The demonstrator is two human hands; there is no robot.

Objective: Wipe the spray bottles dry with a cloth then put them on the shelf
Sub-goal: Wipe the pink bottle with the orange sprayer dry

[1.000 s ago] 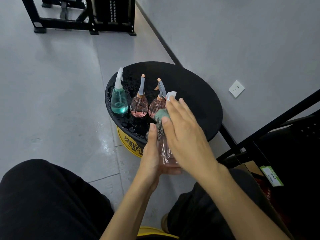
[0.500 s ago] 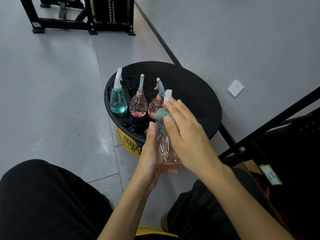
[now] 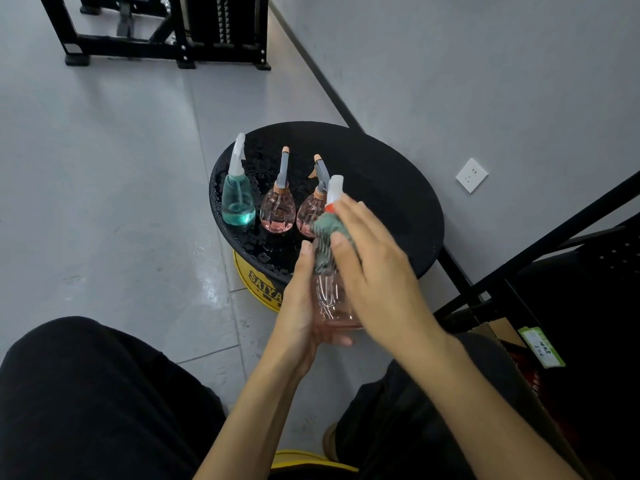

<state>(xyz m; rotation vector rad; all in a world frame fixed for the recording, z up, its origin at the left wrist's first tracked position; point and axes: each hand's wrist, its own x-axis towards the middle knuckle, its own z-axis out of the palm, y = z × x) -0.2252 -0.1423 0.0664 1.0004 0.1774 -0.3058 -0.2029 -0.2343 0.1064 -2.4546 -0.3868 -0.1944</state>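
At the worktop's (image 3: 398, 188) six-o'clock edge, the left hand (image 3: 301, 313) is gripping a pink spray bottle (image 3: 332, 303) upright. The right hand (image 3: 374, 268) is pressing a green cloth (image 3: 325, 233) against its neck, fingers closed loosely over it. Three bottles (image 3: 277, 209) are standing at nine o'clock.

A pale grey tiled floor (image 3: 104, 202) with thin grout lines meets a plain light grey wall (image 3: 485, 64) along a dark baseboard strip (image 3: 322, 77), and a white electrical socket plate (image 3: 471, 175) sits low on that wall. A round black tabletop (image 3: 391, 188), wet with droplets on its left side, rests on a yellow drum base (image 3: 258, 289). A black metal frame (image 3: 166, 46) stands on the floor beyond the tabletop's far edge, and black metal shelving (image 3: 554, 251) rises past its right edge.
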